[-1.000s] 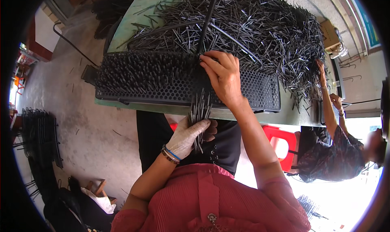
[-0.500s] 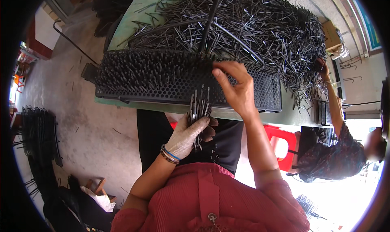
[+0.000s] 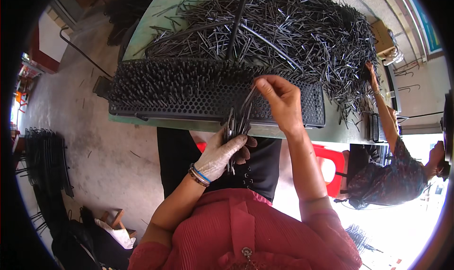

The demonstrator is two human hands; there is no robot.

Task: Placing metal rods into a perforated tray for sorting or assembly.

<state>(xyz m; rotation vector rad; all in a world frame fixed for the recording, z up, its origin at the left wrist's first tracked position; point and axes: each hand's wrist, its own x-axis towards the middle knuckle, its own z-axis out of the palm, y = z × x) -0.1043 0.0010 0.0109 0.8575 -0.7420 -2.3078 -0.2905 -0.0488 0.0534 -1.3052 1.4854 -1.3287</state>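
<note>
My left hand [image 3: 217, 152], in a pale glove, is closed around a bundle of thin dark metal rods [image 3: 238, 127] just off the table's front edge. Above it, my bare right hand [image 3: 286, 104] pinches a slim dark rod [image 3: 250, 95] by its upper end, close to the bundle's tips. Behind both hands lies a long black perforated rack [image 3: 307, 107]. Many upright rods [image 3: 161, 83] fill its left part and back rows, while rows of bare holes show at the front and right.
A large heap of loose rods [image 3: 307, 29] covers much of the green table [image 3: 153, 26], crossed by a black metal bar [image 3: 239, 21]. At the right a co-worker [image 3: 388, 180] reaches into the heap. A red stool [image 3: 333, 168] stands between us. Racks of black hooks [image 3: 45, 156] are at far left.
My right hand has drawn back from the rack toward the bundle and now pinches a rod there. My left hand keeps its hold almost in place.
</note>
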